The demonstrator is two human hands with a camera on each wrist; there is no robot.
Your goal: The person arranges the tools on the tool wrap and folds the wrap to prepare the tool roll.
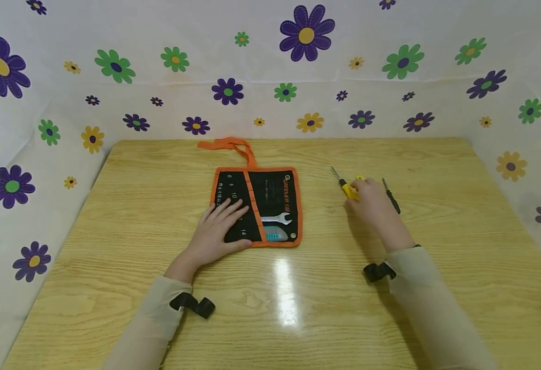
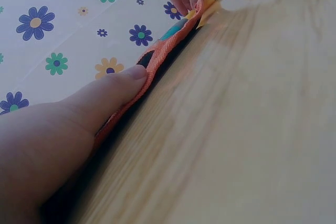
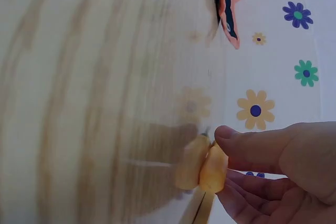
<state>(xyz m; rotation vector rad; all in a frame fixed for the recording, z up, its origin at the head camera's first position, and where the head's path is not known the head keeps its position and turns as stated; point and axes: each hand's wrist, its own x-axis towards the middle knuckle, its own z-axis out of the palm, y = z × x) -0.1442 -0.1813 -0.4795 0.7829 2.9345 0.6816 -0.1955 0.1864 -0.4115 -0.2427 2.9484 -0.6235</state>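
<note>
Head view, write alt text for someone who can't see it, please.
A person's left hand rests spread on a black, orange-edged tool pouch holding a wrench, while the right hand grips a yellow-handled screwdriver. A dark-handled screwdriver lies just right of that hand on the wooden table.

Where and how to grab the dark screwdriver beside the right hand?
Probably by the handle, pinched across its width from above: the dark screwdriver lies flat, thicker handle end nearer the camera, thin shaft pointing away.
</note>
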